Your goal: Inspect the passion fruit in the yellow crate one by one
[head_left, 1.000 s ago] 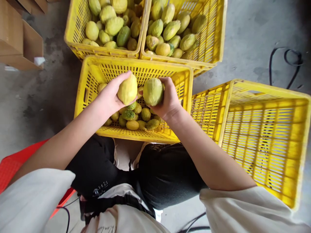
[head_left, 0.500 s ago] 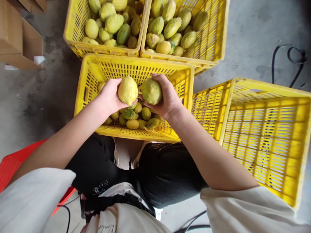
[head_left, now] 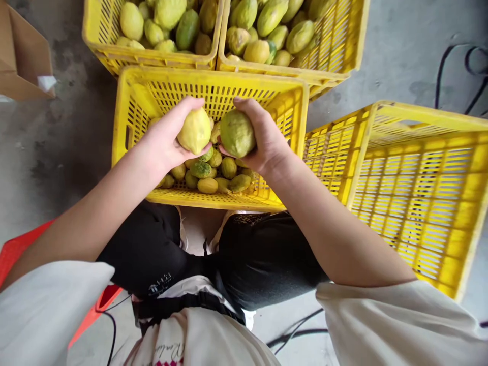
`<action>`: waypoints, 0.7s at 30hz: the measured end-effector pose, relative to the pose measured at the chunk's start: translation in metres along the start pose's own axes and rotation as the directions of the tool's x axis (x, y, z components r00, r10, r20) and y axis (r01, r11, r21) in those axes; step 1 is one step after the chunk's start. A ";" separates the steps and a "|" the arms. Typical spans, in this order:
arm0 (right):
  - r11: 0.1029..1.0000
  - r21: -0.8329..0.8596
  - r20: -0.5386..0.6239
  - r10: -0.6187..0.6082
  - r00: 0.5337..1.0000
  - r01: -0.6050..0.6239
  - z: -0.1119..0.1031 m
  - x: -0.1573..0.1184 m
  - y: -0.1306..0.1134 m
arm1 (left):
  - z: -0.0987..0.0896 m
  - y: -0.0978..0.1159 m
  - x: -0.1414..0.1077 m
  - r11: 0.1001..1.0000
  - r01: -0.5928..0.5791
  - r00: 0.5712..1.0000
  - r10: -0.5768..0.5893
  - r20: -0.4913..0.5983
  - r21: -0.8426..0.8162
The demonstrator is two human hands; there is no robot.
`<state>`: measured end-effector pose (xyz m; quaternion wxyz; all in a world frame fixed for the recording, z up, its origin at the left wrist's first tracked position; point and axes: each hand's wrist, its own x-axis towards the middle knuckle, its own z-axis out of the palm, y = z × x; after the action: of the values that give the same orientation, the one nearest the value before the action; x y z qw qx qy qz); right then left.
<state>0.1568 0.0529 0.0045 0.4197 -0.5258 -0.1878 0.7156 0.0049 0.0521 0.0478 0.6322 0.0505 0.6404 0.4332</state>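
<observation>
My left hand [head_left: 164,136] is closed around a yellow lemon-like citrus fruit [head_left: 194,132], its pointed tip turned toward me. A greener lemon-like citrus fruit [head_left: 238,134] sits in my right hand [head_left: 270,142], thumb over the top and fingers partly hidden beneath. Both fruits are held side by side, a small gap apart, above a yellow plastic crate [head_left: 213,75]. On the floor of that crate lie several smaller-looking yellow and green fruits [head_left: 208,185], some covered by my hands.
Two yellow crates of similar fruit, one at the far left [head_left: 152,57] and one at the far right [head_left: 267,68], adjoin the middle crate. Another yellow crate [head_left: 412,178] lies to the right. A cardboard box [head_left: 28,56], black cables [head_left: 444,66] and a red plastic object [head_left: 23,244] are around.
The view has shifted, so crates and hands appear higher. The yellow fruit has tilted slightly and moved a little left, widening the gap between the fruits. Both hands keep hold.
</observation>
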 end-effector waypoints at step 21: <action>0.993 0.119 -0.019 0.032 0.999 -0.029 0.003 0.002 -0.007 | -0.004 0.006 -0.017 0.998 0.056 0.998 -0.057 -0.032 -0.032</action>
<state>0.1570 0.0596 0.0094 0.4411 -0.5103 -0.1326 0.7263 0.0017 0.0438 0.0641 0.6343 0.0151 0.6451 0.4258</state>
